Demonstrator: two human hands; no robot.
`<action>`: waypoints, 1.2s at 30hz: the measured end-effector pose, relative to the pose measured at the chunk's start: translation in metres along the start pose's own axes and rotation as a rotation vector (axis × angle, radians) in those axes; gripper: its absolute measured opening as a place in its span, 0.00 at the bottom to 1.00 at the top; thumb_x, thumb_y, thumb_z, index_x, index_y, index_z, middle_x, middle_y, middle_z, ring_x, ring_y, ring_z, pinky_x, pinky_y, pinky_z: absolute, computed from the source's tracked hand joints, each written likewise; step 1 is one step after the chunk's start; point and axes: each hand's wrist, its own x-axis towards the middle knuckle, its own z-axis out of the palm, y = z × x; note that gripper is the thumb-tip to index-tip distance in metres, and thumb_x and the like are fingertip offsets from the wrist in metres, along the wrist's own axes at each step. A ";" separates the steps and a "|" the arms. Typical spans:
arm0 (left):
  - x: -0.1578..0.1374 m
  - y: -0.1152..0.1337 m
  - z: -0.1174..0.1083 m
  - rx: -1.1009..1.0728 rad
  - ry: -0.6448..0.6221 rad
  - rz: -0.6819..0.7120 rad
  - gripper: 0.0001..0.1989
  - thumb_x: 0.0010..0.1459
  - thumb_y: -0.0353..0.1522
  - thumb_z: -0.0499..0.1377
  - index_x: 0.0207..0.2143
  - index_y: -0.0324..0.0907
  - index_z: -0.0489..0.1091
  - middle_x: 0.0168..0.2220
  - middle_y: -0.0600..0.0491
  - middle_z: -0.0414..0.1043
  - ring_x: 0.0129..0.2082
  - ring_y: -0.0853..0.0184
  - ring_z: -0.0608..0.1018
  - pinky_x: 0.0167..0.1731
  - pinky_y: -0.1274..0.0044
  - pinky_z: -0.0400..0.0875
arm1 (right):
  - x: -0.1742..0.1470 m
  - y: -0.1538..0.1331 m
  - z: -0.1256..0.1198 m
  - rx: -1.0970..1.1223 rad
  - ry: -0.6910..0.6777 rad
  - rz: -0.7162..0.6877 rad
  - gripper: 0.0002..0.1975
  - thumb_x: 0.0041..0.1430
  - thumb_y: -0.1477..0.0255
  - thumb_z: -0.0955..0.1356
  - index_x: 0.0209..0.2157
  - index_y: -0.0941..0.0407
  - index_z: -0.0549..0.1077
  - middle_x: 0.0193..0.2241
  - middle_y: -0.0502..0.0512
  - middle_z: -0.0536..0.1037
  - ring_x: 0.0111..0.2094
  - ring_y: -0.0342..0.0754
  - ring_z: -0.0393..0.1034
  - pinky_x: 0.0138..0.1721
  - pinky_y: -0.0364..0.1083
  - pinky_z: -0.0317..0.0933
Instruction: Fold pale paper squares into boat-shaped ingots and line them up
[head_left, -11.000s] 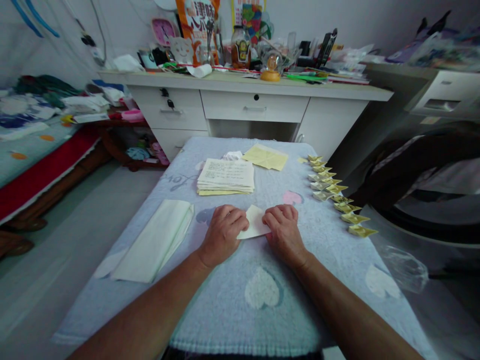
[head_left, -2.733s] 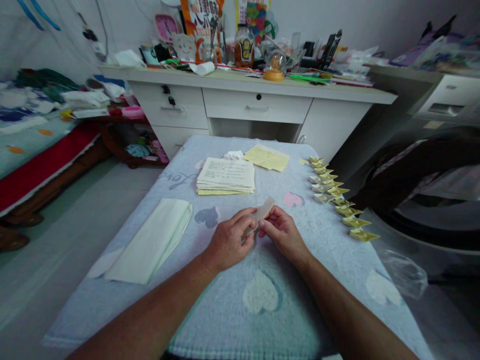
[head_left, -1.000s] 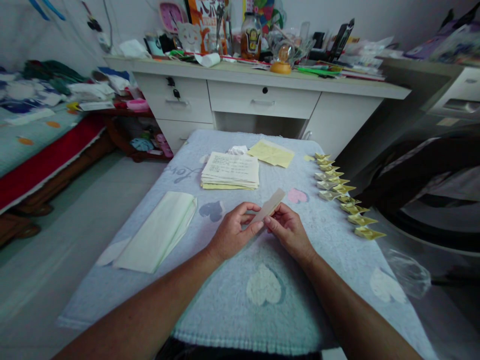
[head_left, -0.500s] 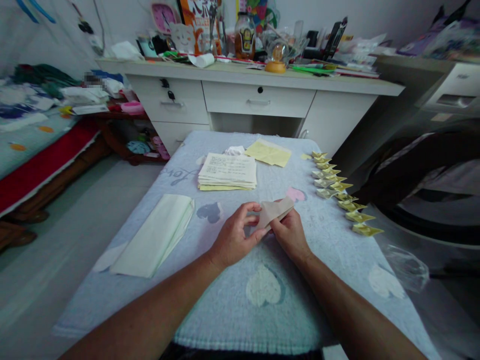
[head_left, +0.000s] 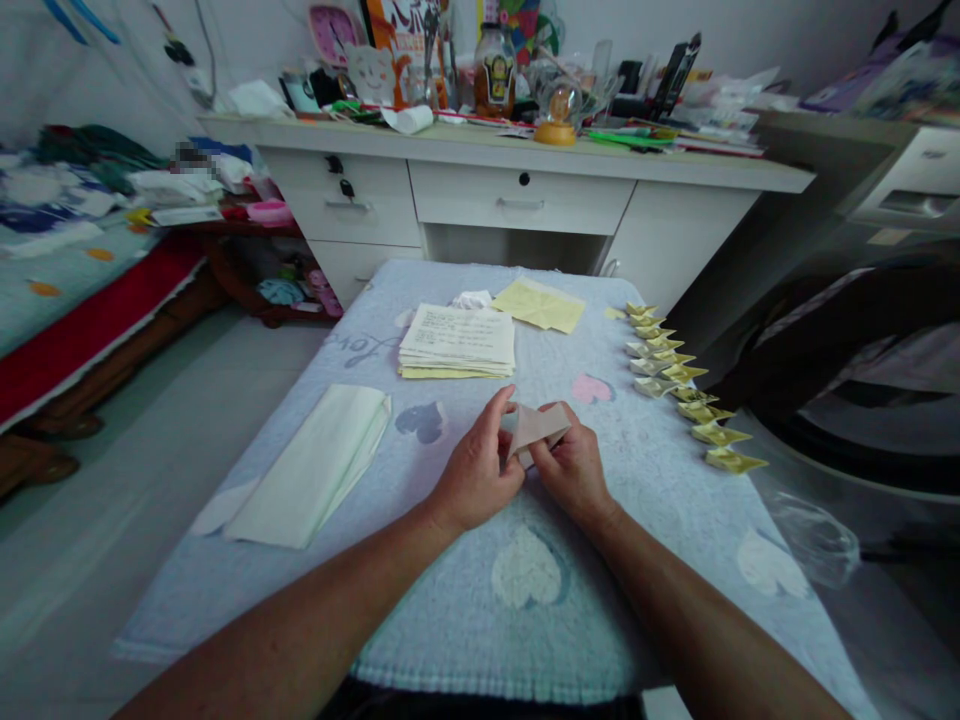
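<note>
The left hand and right hand grasp a small, folded, off-white piece of paper between their fingers, over the blue cloth-covered desk; yellow and white folded-paper boats line its right edge.

dim, cool light, faint sheen on the floor, murky right side, stretched, blurry edges, pixelated patch
</note>
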 end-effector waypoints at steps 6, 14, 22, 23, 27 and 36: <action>0.003 0.002 -0.003 0.008 0.030 -0.084 0.33 0.52 0.24 0.56 0.60 0.44 0.52 0.47 0.48 0.73 0.37 0.67 0.78 0.38 0.75 0.72 | -0.002 -0.005 0.000 -0.051 -0.021 -0.057 0.08 0.51 0.77 0.64 0.35 0.53 0.65 0.24 0.45 0.71 0.22 0.42 0.62 0.26 0.41 0.55; 0.003 0.005 -0.005 -0.005 -0.006 -0.059 0.29 0.53 0.22 0.53 0.58 0.43 0.56 0.34 0.55 0.75 0.33 0.68 0.76 0.35 0.77 0.68 | -0.004 -0.001 0.003 -0.083 -0.009 -0.135 0.14 0.49 0.78 0.64 0.39 0.54 0.64 0.26 0.47 0.71 0.25 0.43 0.65 0.29 0.41 0.59; 0.001 0.007 -0.006 -0.312 -0.030 -0.104 0.28 0.52 0.22 0.54 0.56 0.43 0.60 0.36 0.53 0.75 0.33 0.69 0.75 0.34 0.79 0.66 | -0.004 -0.006 -0.003 -0.006 0.052 -0.244 0.12 0.51 0.78 0.65 0.39 0.55 0.68 0.30 0.50 0.73 0.28 0.43 0.67 0.31 0.42 0.60; 0.002 0.007 -0.006 -0.379 -0.030 -0.127 0.26 0.53 0.23 0.55 0.55 0.43 0.60 0.36 0.53 0.75 0.33 0.69 0.75 0.33 0.80 0.66 | -0.005 -0.007 -0.004 0.018 0.052 -0.248 0.12 0.51 0.78 0.65 0.39 0.55 0.68 0.29 0.50 0.73 0.28 0.43 0.66 0.30 0.42 0.60; 0.004 0.009 -0.007 -0.623 -0.026 -0.237 0.25 0.53 0.29 0.61 0.54 0.41 0.60 0.35 0.52 0.75 0.30 0.70 0.75 0.31 0.80 0.66 | -0.006 -0.005 -0.006 0.078 0.042 -0.288 0.11 0.54 0.78 0.64 0.40 0.55 0.70 0.30 0.51 0.71 0.30 0.44 0.66 0.31 0.43 0.60; 0.005 0.011 -0.016 -0.820 -0.179 -0.290 0.28 0.46 0.27 0.65 0.50 0.41 0.63 0.42 0.49 0.73 0.40 0.66 0.74 0.40 0.77 0.65 | -0.006 -0.003 -0.009 0.063 0.075 -0.392 0.11 0.57 0.78 0.65 0.42 0.53 0.70 0.30 0.51 0.70 0.30 0.44 0.66 0.31 0.43 0.59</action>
